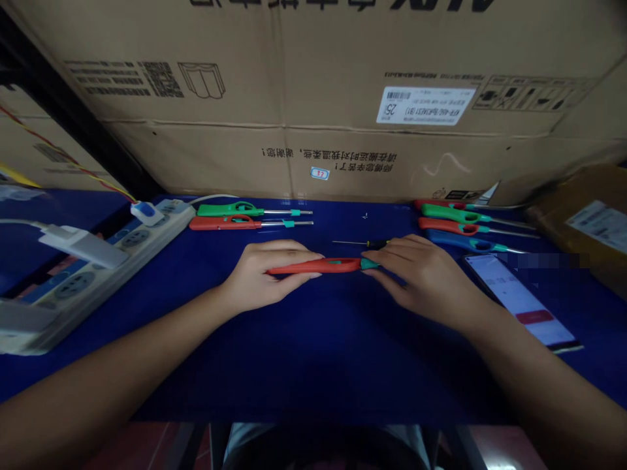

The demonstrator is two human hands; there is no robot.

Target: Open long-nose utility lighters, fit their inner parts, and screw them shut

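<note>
Between my hands is a red long-necked lighter (337, 265), held level above the blue table. My left hand (269, 274) is closed around its red handle. At the other end, the fingers of my right hand (421, 274) pinch the lighter by its green collar; the metal neck is hidden behind that hand. Just beyond my right fingers lies a thin screwdriver (353, 243) with a dark handle, its tip pointing left. A green lighter (228, 210) and another red lighter (225, 222) rest side by side at the back left, their metal necks toward the right.
Several lighters, among them a blue lighter (460, 241), lie at the back right. A lit phone (522, 297) is beside my right forearm. A white power strip (98, 281) with plugs runs along the left. A large cardboard box (333, 65) stands behind; a smaller box (582, 202) is at right.
</note>
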